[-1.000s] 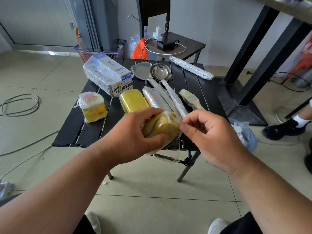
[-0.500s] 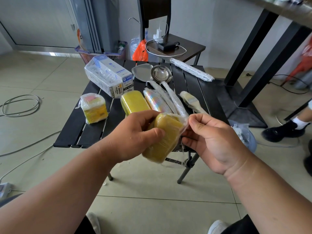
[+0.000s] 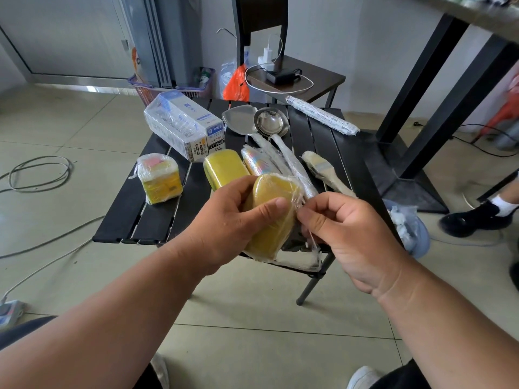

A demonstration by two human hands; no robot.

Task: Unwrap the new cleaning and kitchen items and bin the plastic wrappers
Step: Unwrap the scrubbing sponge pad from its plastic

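Observation:
My left hand (image 3: pixel 224 220) grips a yellow sponge (image 3: pixel 273 220) still covered in clear plastic wrap, held above the near edge of the black slatted table (image 3: pixel 157 217). My right hand (image 3: pixel 351 234) pinches the loose plastic wrapper (image 3: pixel 304 256) at the sponge's right side; a flap of it hangs below the sponge. On the table lie a second yellow sponge (image 3: pixel 224 167), a wrapped pack of small sponges (image 3: pixel 160 178), a wrapped box (image 3: pixel 185 127), a wrapped spatula (image 3: pixel 238 119), a ladle (image 3: pixel 271 124), a brush (image 3: pixel 323 169) and a long wrapped roll (image 3: pixel 323 116).
A bin lined with a blue bag (image 3: pixel 407 226), holding crumpled plastic, stands on the floor right of the table. A chair with a charger (image 3: pixel 286 77) is behind the table. A large table's black legs (image 3: pixel 438 88) rise at the right. Another person's shoe (image 3: pixel 477 220) and floor cables (image 3: pixel 39 169) are nearby.
The sponge has been turned more upright in my left hand. My right hand shifted down its right side and pulled the plastic loose, so a flap now hangs below.

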